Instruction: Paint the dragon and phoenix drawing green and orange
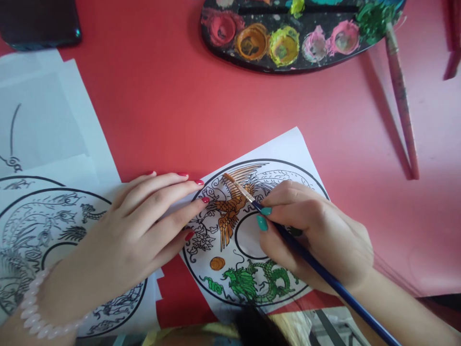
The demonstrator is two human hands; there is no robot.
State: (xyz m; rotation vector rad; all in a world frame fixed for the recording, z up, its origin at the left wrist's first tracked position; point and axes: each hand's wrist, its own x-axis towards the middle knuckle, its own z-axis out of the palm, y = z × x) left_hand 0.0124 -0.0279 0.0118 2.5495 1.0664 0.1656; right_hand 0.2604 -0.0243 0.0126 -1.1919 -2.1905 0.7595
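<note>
My right hand (313, 230) pinches a dark blue paintbrush (298, 247). Its brown-tipped bristles touch the wing of an orange bird on the printed sheet (291, 144). On that sheet a ring design also bears a green dragon (241, 283) and a small orange ball (217, 263); other parts of the bird's tail are plain white. My left hand (154, 216) lies flat, fingers spread, its fingertips on the sheet's left edge. Beneath its palm is another ring-design sheet (39, 216), uncoloured. A bracelet of pale beads (34, 307) circles the left wrist.
A black paint palette (302, 29) with several colour wells stands at the top. Another paintbrush (403, 96) leans on its right end, bristles in green paint. More papers (46, 105) lie at left, below a dark device (39, 21). The table (162, 110) is red.
</note>
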